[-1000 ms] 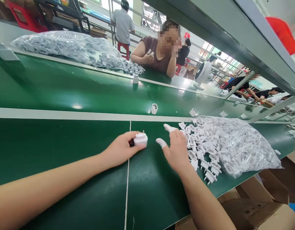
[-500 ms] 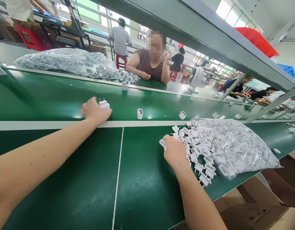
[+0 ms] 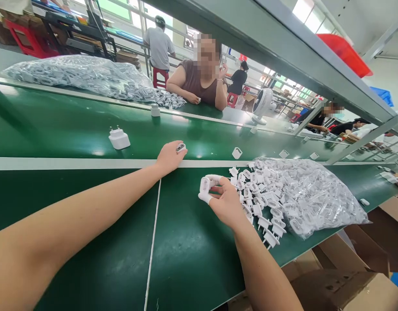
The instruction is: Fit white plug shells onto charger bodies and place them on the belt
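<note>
Two small white parts are in the person's hands. The plug cap (image 3: pixel 204 185) is above the bench (image 3: pixel 192 255), short of its far edge, pinched between the white-sleeved thumb and forefinger of the right hand (image 3: pixel 227 201). The left hand (image 3: pixel 169 158) reaches over the white strip (image 3: pixel 72 164) along that far edge, its fingers closed round a white housing (image 3: pixel 181 148); whether the housing is clear of the green belt (image 3: pixel 205 144) is hard to tell. To the left on the belt, a two-pinned plug (image 3: pixel 119 139) stands apart, pins up. Beside the right hand, loose caps (image 3: pixel 259 198) spill from a clear bag (image 3: pixel 328 194) lying near the bench's right edge. Cardboard boxes (image 3: pixel 335 289) sit below that edge. Across the belt sits a co-worker (image 3: pixel 205 93) in a brown top.
</note>
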A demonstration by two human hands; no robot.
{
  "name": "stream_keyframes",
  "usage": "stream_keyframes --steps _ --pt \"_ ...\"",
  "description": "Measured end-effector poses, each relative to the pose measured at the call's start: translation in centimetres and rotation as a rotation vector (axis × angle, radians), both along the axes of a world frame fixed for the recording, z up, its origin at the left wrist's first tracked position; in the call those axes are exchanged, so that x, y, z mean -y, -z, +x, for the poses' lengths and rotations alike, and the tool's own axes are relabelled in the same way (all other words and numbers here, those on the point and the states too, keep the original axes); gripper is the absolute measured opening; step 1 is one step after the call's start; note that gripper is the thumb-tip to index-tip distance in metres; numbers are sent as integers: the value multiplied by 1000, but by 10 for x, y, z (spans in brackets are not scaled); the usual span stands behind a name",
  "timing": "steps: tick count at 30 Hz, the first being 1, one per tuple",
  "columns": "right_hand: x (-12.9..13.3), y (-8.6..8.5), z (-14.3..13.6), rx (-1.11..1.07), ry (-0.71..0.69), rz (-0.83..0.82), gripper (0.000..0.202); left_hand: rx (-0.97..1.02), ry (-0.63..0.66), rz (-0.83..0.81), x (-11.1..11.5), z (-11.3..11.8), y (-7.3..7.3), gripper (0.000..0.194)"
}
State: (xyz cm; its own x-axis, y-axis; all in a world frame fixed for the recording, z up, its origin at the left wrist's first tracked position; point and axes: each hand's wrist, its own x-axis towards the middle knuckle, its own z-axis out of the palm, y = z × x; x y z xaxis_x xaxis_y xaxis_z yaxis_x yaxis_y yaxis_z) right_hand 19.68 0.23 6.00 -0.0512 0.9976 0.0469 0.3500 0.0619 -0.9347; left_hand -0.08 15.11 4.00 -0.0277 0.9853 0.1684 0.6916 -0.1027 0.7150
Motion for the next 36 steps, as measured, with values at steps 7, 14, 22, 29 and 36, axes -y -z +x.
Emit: stream_keyframes --steps 7,14,22,29,36 --pt "12 -8 -13 -459 -107 -101 62 33 334 -9 106 -19 6 61" --pt "13 -4 -22 -402 -154 -129 58 123 516 -78 155 -35 24 56" --pt "12 5 -20 -220 -204 -78 51 218 581 -113 146 -42 21 30" --pt "25 -8 -20 352 -237 500 39 253 575 -78 145 -39 28 28" --pt "29 3 -36 544 -269 572 26 261 623 -45 143 -39 29 22"
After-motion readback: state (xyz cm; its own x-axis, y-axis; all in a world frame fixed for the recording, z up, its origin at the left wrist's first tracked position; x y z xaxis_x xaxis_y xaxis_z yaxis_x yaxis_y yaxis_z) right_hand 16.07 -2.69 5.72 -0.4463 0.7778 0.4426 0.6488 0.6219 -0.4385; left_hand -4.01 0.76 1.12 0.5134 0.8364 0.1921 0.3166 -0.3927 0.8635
